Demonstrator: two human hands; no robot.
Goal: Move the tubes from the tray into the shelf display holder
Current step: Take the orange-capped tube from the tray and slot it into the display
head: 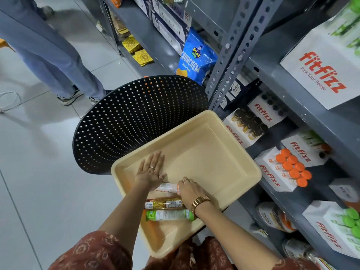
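A beige plastic tray (204,152) rests on a black perforated stool (136,114). Three tubes lie in its near half: a white tube with orange print (168,187), a gold tube (164,204) and a green and white tube (169,215). My left hand (151,172) lies flat on the tray floor, fingers spread, its heel over the white tube's left end. My right hand (190,190) is closed around the white tube's right end. On the shelf to the right stands a white display holder (272,172) with several orange-capped tubes (294,168) upright in it.
Grey metal shelving (233,45) fills the right side, with another holder of dark-capped tubes (248,122), green-capped ones (348,221), white boxes and a blue snack bag (194,57). A person's legs (48,55) stand on the tiled floor at upper left.
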